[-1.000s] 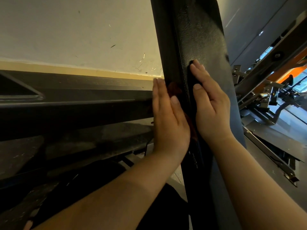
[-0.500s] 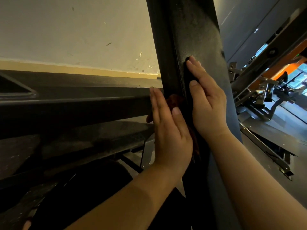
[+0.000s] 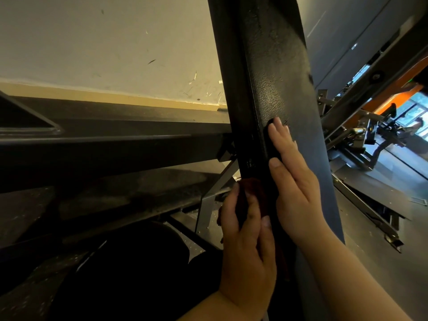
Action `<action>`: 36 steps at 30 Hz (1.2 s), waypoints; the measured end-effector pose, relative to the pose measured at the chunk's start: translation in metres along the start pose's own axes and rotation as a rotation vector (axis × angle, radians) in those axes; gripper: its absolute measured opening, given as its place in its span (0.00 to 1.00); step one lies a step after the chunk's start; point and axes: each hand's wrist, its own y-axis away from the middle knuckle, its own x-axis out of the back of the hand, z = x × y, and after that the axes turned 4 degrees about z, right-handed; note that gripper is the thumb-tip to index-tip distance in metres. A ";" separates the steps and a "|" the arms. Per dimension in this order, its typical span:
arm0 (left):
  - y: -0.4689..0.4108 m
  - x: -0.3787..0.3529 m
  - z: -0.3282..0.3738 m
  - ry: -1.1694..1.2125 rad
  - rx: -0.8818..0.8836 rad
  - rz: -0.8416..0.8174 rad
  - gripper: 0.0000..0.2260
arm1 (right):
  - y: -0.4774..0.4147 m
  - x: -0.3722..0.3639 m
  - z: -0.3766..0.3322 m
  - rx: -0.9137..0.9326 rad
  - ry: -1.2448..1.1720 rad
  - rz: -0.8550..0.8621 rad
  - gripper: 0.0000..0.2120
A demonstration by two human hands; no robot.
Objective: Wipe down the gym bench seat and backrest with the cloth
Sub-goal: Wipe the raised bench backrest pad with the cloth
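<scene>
The black textured bench pad (image 3: 275,72) runs up the middle of the view, seen edge-on. My left hand (image 3: 247,246) presses a dark red cloth (image 3: 251,188) against the pad's left side edge, fingers straight along it; most of the cloth is hidden under the hand. My right hand (image 3: 294,181) lies flat on the pad's top face beside it, fingers extended and pointing up the pad.
A dark steel frame beam (image 3: 111,149) crosses the left half, with a pale scuffed wall (image 3: 104,42) behind it. Grey metal brackets (image 3: 217,188) sit under the pad. Other gym machines (image 3: 370,135) and grey floor lie to the right.
My left hand has slid down the pad's side edge with the cloth, toward me. My right hand stays flat on the top face, slightly lower in view.
</scene>
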 end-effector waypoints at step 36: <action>-0.062 -0.008 -0.002 0.014 0.056 0.130 0.17 | 0.000 -0.006 0.000 -0.019 -0.052 0.083 0.23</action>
